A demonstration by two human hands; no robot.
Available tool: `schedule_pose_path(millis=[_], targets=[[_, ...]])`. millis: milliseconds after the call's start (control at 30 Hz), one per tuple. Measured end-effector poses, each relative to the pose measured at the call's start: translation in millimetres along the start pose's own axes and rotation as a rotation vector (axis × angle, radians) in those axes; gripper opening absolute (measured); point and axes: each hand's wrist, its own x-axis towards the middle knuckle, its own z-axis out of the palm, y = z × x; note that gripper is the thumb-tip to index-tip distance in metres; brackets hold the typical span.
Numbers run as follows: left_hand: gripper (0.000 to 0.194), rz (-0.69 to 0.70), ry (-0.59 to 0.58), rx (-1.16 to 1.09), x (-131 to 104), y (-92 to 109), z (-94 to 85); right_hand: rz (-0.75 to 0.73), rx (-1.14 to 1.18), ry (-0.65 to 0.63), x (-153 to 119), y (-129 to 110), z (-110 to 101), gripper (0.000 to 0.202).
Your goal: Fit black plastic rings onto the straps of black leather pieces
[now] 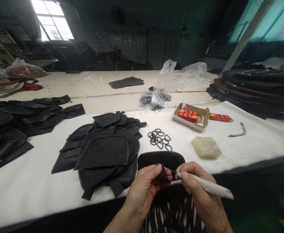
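My left hand [148,181] pinches a small black strap on the near edge of a black leather piece [161,158]. In my right hand [195,181] is a white-handled awl [213,187], held like a pen, its thin metal shaft pointing left and touching or nearly touching the strap. Just beyond the leather piece lie several black D-rings [159,139]. To the left is a stack of black padded pieces [105,150] with short straps. A yellowish block of wax [206,147] sits to the right.
A cardboard box [190,117] with red packets stands behind the wax, near a bent metal tool [240,131]. Plastic bags [156,98] with dark rings lie farther back. More black pieces [35,116] cover the left; stacked dark bags [253,92] rise at the right. The table's front edge is close.
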Motion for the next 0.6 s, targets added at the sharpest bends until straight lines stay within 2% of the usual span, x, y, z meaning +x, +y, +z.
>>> schedule_pose_path(millis=[167,367,600], targets=[[0.015,0.009,0.036,-0.048,-1,-3,2.0,-0.082,0.007,-0.084,0,-7,-15,0.019],[0.014,0.004,0.054,-0.044,0,-1,2.5,-0.028,0.119,0.015,-4,-8,-21,0.015],[0.014,0.006,0.074,-0.044,0,-4,1.9,0.018,0.248,0.049,-10,-12,-24,0.013]])
